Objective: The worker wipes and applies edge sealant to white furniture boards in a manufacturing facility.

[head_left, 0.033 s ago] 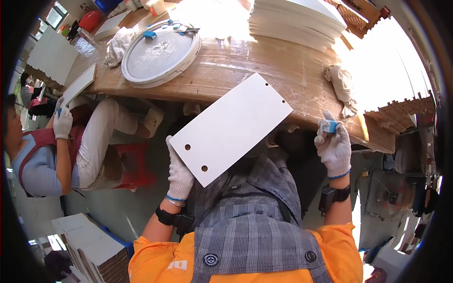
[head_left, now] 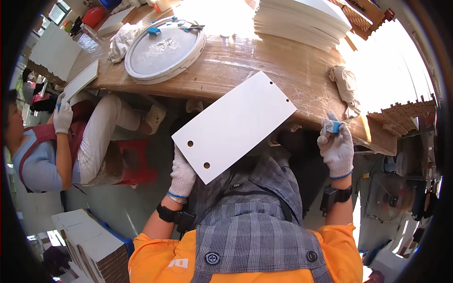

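A white rectangular board point(head_left: 236, 127) lies tilted in front of me, its far end over the table's front edge. Two larger holes are at its near-left end and two small ones at its far-right end. My left hand point(head_left: 182, 172), in a white knit glove, grips the near-left end from beneath; its fingers are hidden under the board. To the right and apart from the board, my gloved right hand point(head_left: 337, 151) pinches a small blue block point(head_left: 332, 126) with whitish residue on it. A crumpled beige cloth point(head_left: 344, 87) lies on the table just beyond that hand.
On the wrapped brown table point(head_left: 245, 59) sits a round white-rimmed lid point(head_left: 165, 52) with blue pieces and white paste. Stacked white boards point(head_left: 302, 23) stand behind; more boards point(head_left: 89, 236) are at lower left. A seated co-worker point(head_left: 45, 151) holds another board. A fan point(head_left: 389, 193) stands right.
Everything in view has shifted slightly to the right, with the table slightly upward. My left fingertips have slipped out of sight beneath the board. Both hands keep their holds.
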`<state>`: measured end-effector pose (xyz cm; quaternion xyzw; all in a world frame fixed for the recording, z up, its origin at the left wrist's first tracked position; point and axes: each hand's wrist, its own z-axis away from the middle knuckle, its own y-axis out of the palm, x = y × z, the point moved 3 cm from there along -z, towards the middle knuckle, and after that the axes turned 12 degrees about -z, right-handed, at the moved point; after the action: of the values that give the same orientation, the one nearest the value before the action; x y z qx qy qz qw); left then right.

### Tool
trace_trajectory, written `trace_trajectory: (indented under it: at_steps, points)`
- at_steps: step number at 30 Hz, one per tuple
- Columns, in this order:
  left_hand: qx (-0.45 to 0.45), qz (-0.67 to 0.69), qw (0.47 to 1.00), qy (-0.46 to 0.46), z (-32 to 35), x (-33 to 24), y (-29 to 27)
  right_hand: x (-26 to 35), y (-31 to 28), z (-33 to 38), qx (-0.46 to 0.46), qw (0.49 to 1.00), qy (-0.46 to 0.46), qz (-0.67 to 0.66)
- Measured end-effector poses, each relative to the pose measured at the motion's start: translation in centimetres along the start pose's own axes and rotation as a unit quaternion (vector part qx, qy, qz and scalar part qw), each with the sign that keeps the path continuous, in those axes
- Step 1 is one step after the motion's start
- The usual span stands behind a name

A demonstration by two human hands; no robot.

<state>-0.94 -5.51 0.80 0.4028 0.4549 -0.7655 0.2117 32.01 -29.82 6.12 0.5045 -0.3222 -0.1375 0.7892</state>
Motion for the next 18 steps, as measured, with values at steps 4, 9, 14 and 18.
trace_trajectory:
  at_steps: [4,9,14,18]
  points:
    - [0.075,0.131,0.987,0.052,1.2,0.2,0.4,0.0,-0.8,-0.4,0.031,0.999,0.018,0.013]
    - [0.124,0.128,0.984,0.021,1.1,0.9,0.3,0.2,-0.7,-0.1,0.026,0.999,0.020,0.028]
    - [0.179,0.303,0.936,0.019,1.5,1.8,0.8,-0.6,-0.5,-0.8,0.038,0.998,0.046,0.029]
    - [0.228,0.388,0.893,-0.012,1.4,1.2,0.8,-0.3,-0.6,-0.8,0.056,0.997,0.047,0.038]
